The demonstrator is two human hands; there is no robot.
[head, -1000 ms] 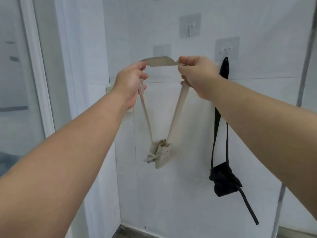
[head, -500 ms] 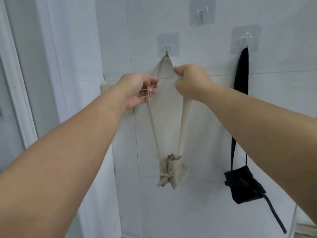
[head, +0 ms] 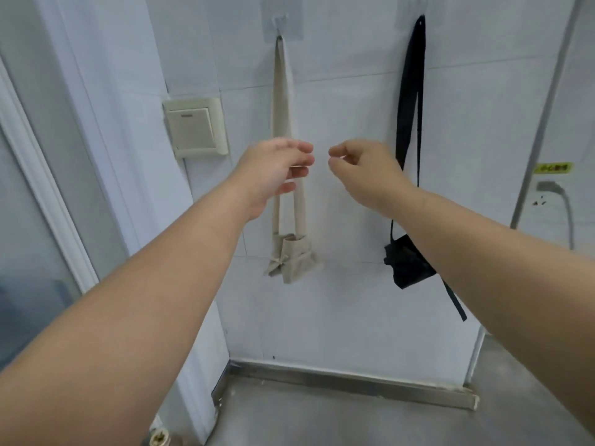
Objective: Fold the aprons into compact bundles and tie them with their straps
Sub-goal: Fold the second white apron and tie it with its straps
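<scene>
A beige apron bundle (head: pixel 291 257), tied with a small bow, hangs by its neck strap (head: pixel 281 91) from a wall hook (head: pixel 279 36). To its right a black apron bundle (head: pixel 405 267) hangs by its black strap (head: pixel 410 91) from a second hook. My left hand (head: pixel 273 172) hovers in front of the beige strap with relaxed fingers and holds nothing. Between the two straps my right hand (head: pixel 367 170) is raised with loosely curled fingers, also holding nothing.
A beige wall switch (head: pixel 194 127) sits left of the beige strap. A white door frame (head: pixel 48 188) runs down the left side. A metal skirting strip (head: pixel 354 381) lines the grey floor. A grey cable (head: pixel 563 207) hangs at the right wall.
The beige strap loop has gone from my hands onto the hook. Both hands have let go and drawn back and down; the bundle now hangs free.
</scene>
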